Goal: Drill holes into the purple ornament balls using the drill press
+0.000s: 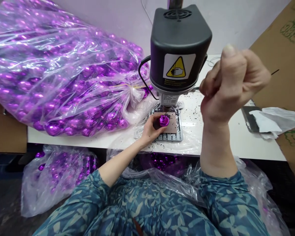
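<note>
A small bench drill press with a black motor housing [180, 42] stands in front of me. Below its head, my left hand [151, 129] pinches a shiny purple ball ornament [164, 120] between thumb and fingers. The ornament rests over a brown square board [172, 123] on the slotted metal base [178, 137]. Raised to the right of the housing, my right hand [233, 82] is closed in a fist. A short dark lever [196, 88] runs from the machine towards that fist; its end is hidden in the fingers.
A large clear bag of purple balls [64, 75] fills the left of the white table [248, 144]. Dark chips surround the base. A phone-like black device [250, 119] lies right, partly under white tissue [267, 121]. Cardboard [285, 65] stands at right; another bag [61, 173] hangs below.
</note>
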The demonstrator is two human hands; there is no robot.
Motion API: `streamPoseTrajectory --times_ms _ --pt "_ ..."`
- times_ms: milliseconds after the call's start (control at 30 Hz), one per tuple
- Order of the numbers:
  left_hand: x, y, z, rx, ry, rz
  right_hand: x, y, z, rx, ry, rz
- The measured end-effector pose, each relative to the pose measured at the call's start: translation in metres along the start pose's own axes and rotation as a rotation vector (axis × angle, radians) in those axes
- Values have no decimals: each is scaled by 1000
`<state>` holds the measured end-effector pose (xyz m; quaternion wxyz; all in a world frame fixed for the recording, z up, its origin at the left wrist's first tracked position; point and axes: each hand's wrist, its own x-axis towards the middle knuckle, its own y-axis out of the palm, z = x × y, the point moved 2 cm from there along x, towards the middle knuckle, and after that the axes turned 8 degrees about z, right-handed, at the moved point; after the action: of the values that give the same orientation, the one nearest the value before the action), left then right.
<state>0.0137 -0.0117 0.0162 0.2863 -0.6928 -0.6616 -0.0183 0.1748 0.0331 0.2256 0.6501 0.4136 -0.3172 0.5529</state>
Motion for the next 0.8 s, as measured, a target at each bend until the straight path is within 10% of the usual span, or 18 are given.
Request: streamPoseTrajectory --times_ms 100,200,333,500,667,800 --pt "-33 -9 -29 193 92 83 15 3 0 116 104 39" --pt "-75 -12 -51 319 230 420 15 1 -2 140 110 38" --pt "-93 -23 -48 383 316 572 11 0 -2 111 78 14" --pt "-15 -74 -10 417 137 276 11 -1 -1 84 145 2" --pt "76 -110 24 900 -391 401 10 -2 0 85 116 -2" --pt "107 -105 27 1072 -500 354 7 -3 0 67 106 -6"
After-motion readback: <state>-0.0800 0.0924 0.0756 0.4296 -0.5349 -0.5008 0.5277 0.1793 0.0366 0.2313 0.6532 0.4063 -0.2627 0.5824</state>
